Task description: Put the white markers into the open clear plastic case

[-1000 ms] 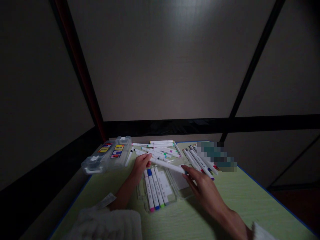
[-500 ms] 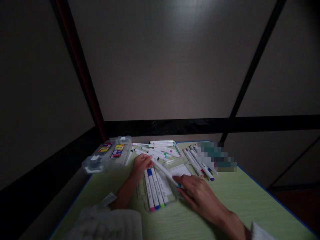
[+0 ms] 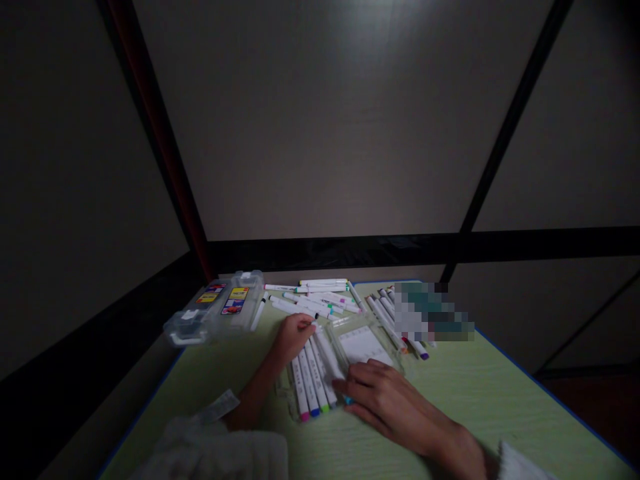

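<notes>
A white marker (image 3: 328, 355) with a blue end lies slanted between my hands, over the clear plastic case (image 3: 286, 393). My left hand (image 3: 294, 335) pinches its far end. At the near end, the fingers of my right hand (image 3: 383, 399) close around the blue tip. Several white markers (image 3: 311, 381) lie side by side in the case just left of it, with pink, blue and green ends toward me. The case's other half holds a white card (image 3: 364, 348) with faint print.
Loose markers (image 3: 320, 300) are scattered at the back of the table (image 3: 450, 413). More markers (image 3: 393, 320) lie in a bundle at the right, beside a pixelated patch. A clear carry case (image 3: 215, 310) with colourful labels stands at the back left. A wall rises behind the table.
The marker has come down and turned to line up beside the row in the case. Both hands moved with it, my left hand slightly right, my right hand slightly toward me.
</notes>
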Action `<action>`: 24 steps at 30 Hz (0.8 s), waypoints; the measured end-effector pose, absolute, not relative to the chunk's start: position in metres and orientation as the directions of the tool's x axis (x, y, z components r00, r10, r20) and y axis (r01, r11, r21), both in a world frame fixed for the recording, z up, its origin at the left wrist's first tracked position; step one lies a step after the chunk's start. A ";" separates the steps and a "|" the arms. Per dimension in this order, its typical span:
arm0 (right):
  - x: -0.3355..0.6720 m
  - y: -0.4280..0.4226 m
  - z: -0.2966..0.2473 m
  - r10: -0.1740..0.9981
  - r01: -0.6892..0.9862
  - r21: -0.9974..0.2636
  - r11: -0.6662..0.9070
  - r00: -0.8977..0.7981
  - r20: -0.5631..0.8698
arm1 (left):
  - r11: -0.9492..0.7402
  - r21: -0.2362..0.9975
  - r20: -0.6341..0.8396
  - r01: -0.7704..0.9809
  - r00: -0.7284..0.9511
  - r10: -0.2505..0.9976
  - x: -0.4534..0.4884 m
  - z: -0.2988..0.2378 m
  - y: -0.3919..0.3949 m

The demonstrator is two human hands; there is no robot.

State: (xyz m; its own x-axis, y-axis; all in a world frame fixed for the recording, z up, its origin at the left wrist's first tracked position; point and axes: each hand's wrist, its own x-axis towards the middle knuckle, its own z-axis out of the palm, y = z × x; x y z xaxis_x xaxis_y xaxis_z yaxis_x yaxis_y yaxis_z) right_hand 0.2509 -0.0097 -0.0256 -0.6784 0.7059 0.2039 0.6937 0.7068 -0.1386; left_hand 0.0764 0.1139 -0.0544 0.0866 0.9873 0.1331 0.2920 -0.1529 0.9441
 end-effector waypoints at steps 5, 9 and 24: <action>0.248 -0.010 -0.027 0.696 0.681 -0.147 0.718 -0.697 0.171 | -0.170 0.916 0.134 0.363 0.122 0.983 0.076 -0.056 0.114; 0.248 -0.010 -0.028 0.695 0.678 -0.154 0.719 -0.702 0.156 | -0.174 0.916 0.135 0.361 0.131 0.982 0.076 -0.056 0.114; 0.248 -0.011 -0.028 0.698 0.672 -0.193 0.715 -0.699 0.155 | -0.182 0.916 0.131 0.357 0.162 0.978 0.074 -0.059 0.116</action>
